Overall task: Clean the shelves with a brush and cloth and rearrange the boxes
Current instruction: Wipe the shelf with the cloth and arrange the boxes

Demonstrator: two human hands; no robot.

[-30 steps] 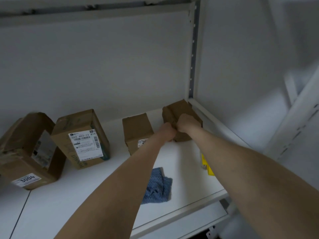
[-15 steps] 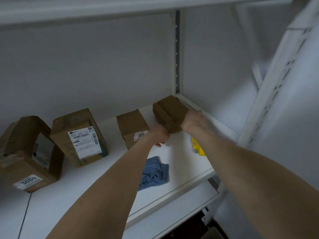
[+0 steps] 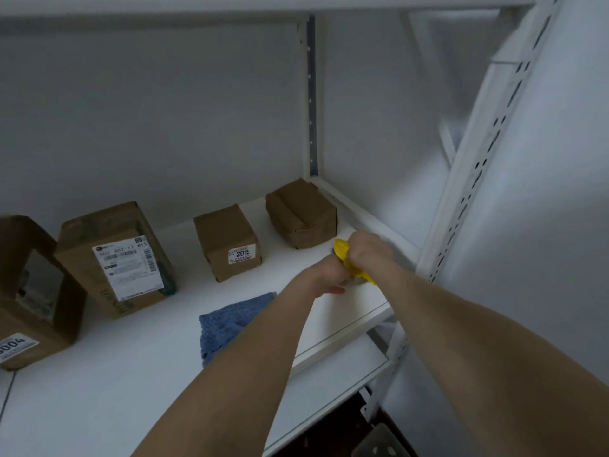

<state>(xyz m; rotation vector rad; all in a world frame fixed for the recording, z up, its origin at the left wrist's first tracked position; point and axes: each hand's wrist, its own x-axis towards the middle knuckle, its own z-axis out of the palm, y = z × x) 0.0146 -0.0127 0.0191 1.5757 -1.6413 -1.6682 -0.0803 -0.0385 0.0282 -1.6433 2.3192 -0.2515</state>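
While my right hand (image 3: 367, 250) gripped the brush (image 3: 342, 253) near the shelf's (image 3: 131, 374) right edge, my left hand (image 3: 324, 279) sat just beside it, and I could not tell its grip. The cloth (image 3: 230, 321) lay on open shelf before the boxes (image 3: 227, 240).

Label on tall box (image 3: 115, 258): you read "502 602 12 815". Label on small box (image 3: 227, 239): "201", last digit unclear. Label on leftmost box (image 3: 33, 291): "004", first digit cut off.
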